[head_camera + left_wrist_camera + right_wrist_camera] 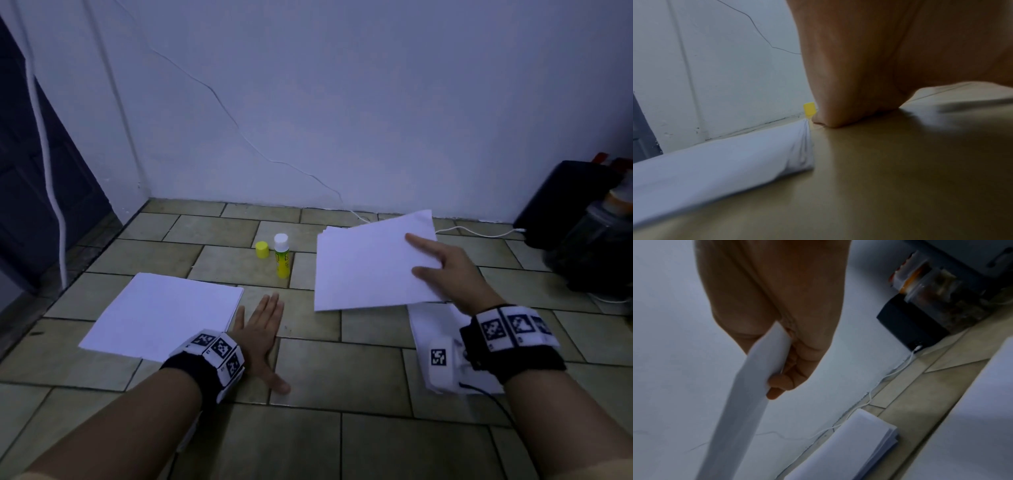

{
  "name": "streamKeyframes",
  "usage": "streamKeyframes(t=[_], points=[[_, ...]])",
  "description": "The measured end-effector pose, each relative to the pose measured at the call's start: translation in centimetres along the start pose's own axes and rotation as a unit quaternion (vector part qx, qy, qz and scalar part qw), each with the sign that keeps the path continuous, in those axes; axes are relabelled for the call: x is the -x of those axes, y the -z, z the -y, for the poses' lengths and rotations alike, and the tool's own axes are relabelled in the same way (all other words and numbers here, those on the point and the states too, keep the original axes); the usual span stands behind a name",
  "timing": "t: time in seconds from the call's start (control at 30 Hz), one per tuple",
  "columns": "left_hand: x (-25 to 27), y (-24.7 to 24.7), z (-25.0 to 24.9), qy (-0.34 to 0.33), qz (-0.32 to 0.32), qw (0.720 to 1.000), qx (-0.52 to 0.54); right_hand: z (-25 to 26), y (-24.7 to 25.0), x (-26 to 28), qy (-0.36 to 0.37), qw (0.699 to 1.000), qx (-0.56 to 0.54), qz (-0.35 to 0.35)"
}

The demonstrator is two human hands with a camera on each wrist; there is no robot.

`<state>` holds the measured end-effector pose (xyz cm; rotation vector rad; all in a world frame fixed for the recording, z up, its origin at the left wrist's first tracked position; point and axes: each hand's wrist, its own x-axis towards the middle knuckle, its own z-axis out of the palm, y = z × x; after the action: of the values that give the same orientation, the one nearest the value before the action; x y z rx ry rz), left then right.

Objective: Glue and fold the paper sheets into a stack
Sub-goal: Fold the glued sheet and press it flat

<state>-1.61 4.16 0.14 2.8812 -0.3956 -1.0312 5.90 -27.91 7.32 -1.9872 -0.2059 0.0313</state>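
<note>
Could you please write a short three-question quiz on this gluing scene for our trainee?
1. True or false: the glue stick stands upright with its yellow cap on.
2. What does the right hand hold? A) the glue stick B) a paper sheet C) a cable
3. Fill in: the left hand lies flat on the ____ floor, beside the paper stack.

Key: 1 false, the cap stands beside it; 2 B; 3 tiled.
</note>
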Motion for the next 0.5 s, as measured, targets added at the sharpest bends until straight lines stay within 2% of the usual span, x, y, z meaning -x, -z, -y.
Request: streamKeyframes(t=[0.13, 0.3, 0.5], points=[[-0.6, -0.1, 0.1, 0.016, -0.001, 1.000, 0.008, -0.9, 0.9, -2.7, -0.019, 0.999, -0.018, -0.024], [-1.0, -0.1, -0.1, 0.031, -0.002, 1.000, -0.004, -2.2, 0.1, -6.1, -0.057, 0.997, 0.037, -0.030], [-0.8, -0.3, 0.0, 0.029, -0.002, 0.999, -0.014, -3.1, -0.8, -8.6, -0.071, 0.978, 0.196, 0.009]])
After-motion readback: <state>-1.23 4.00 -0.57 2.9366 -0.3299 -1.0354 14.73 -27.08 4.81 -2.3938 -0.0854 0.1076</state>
